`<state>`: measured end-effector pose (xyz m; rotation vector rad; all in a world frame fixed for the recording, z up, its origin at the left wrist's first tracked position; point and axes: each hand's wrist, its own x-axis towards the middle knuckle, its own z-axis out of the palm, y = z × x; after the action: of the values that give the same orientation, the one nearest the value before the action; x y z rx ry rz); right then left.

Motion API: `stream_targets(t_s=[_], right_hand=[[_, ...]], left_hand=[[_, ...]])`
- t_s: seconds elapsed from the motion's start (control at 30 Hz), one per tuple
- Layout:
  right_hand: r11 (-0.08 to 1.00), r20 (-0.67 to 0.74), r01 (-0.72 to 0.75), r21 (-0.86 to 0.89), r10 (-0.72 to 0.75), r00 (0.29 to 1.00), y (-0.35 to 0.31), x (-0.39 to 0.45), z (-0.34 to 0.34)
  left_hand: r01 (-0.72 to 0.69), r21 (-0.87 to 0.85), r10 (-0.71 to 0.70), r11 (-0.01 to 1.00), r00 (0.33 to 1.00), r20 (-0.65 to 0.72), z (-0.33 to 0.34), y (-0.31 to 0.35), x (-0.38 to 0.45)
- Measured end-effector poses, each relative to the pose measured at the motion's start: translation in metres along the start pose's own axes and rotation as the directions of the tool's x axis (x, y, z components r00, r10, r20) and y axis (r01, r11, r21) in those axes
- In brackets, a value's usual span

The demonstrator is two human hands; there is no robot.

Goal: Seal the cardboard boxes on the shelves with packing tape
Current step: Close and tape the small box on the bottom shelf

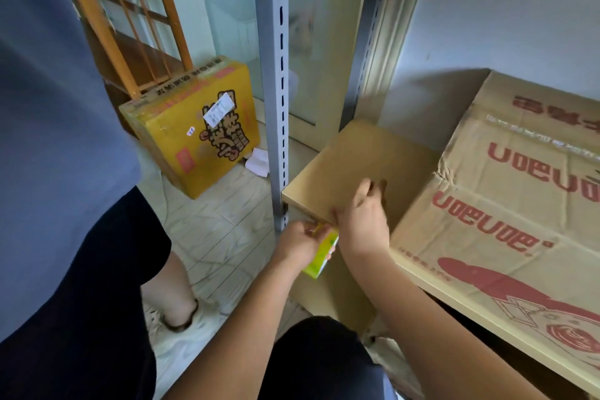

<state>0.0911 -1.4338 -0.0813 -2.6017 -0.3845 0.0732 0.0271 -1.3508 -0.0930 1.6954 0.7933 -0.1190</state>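
Tape roll (319, 253) in left hand (297, 245); right hand (363, 217) on shelf (341, 156).

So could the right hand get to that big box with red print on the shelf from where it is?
Probably yes. The right hand rests on the shelf right beside the big box, with nothing between them.

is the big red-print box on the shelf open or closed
Closed. The top flaps of the red-print box lie flat and meet, with a crinkled strip of clear tape running along the seam near its far end.
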Motion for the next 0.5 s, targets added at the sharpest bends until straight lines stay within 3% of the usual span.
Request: stream_targets(t_s=[0.07, 0.17, 0.23, 0.3, 0.33, 0.4, 0.47, 0.5], right_hand=[[0.999, 0.006, 0.051, 0.001, -0.051, 0.999, 0.002, 0.001, -0.002], [0.954, 0.026, 0.241, -0.180, -0.241, 0.970, 0.002, -0.012, -0.001], [0.818, 0.083, 0.497, -0.290, -0.496, 0.864, 0.005, -0.031, -0.004], [0.688, 0.107, 0.641, -0.340, -0.649, 0.753, 0.027, -0.055, -0.017], [0.672, 0.101, 0.654, -0.348, -0.667, 0.738, 0.048, -0.069, -0.026], [0.753, 0.128, 0.573, -0.324, -0.566, 0.815, 0.104, -0.101, -0.046], [0.871, 0.247, 0.392, -0.297, -0.327, 0.912, 0.165, -0.130, -0.066], [0.897, 0.344, 0.299, -0.325, -0.182, 0.921, 0.192, -0.140, -0.073]], left_hand=[[-0.002, 0.073, 0.005, 0.997, 0.999, -0.042, -0.001, -0.005, 0.003], [0.039, 0.292, 0.019, 0.956, 0.981, -0.192, 0.002, -0.006, -0.003], [0.121, 0.552, 0.104, 0.825, 0.928, -0.359, 0.004, -0.001, -0.016], [0.128, 0.714, 0.194, 0.689, 0.916, -0.352, 0.006, 0.009, -0.037], [0.085, 0.768, 0.213, 0.635, 0.936, -0.280, 0.007, 0.015, -0.048], [-0.101, 0.857, 0.171, 0.506, 0.985, 0.015, 0.019, 0.027, -0.070], [-0.341, 0.857, 0.034, 0.386, 0.934, 0.356, 0.044, 0.033, -0.092], [-0.430, 0.833, -0.056, 0.349, 0.877, 0.477, 0.061, 0.034, -0.101]])
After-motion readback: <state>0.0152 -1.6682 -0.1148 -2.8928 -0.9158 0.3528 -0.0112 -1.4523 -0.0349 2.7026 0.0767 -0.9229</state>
